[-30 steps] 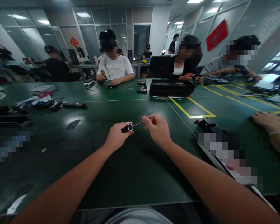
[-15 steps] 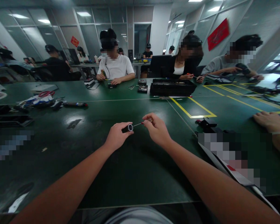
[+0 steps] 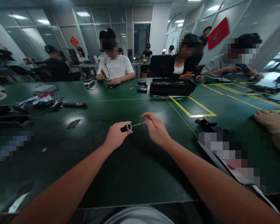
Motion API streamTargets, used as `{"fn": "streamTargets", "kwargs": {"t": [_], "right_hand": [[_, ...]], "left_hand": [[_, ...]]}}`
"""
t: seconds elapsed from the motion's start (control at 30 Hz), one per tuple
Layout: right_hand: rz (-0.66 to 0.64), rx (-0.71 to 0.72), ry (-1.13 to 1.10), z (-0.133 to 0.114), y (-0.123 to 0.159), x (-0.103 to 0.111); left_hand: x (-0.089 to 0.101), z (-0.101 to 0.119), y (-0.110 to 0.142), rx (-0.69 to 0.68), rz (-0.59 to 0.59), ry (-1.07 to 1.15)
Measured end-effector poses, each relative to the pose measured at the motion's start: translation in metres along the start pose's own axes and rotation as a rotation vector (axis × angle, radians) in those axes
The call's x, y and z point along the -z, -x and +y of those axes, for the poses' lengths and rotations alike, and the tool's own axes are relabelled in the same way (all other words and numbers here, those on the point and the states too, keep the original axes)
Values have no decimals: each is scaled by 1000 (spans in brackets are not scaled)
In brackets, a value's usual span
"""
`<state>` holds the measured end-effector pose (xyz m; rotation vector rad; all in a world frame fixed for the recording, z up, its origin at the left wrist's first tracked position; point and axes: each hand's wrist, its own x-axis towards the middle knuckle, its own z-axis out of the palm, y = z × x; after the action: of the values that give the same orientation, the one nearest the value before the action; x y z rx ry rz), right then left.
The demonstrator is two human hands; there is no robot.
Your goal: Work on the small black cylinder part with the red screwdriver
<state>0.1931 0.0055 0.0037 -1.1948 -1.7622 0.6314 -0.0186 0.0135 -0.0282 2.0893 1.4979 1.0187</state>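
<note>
Pinching one black cylinder [image 3: 123, 128] in your left hand [image 3: 114, 135] and one red-handled screwdriver [image 3: 142, 123] in your right hand [image 3: 157, 129], you reach two forearms [image 3: 80, 175] forward and inward — right fingers [image 3: 151, 116] straighter than a second ago. The shaft meets the cylinder's ringed end over the green table [image 3: 128, 177]. Far behind, one standing person [image 3: 203, 39] now shows beside the larger of two red posters [image 3: 218, 33].

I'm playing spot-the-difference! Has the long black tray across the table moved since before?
No. The long black tray sits in the same place just beyond the nearest yellow tape, shifted neither left nor right.
</note>
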Motion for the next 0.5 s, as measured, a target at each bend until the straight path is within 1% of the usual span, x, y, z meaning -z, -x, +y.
{"fn": "streamTargets", "kwargs": {"t": [0.1, 0.27, 0.4, 0.5], "right_hand": [[26, -26, 12, -1, -1, 0], [76, -3, 146, -1, -4, 1], [4, -38, 117, 0, -3, 1], [-37, -3, 61, -2, -1, 2]], "left_hand": [[-1, 2, 0, -8, -19, -15], [-2, 3, 1, -8, -18, -15], [-1, 2, 1, 6, -21, -17], [0, 0, 0, 5, -5, -3]]}}
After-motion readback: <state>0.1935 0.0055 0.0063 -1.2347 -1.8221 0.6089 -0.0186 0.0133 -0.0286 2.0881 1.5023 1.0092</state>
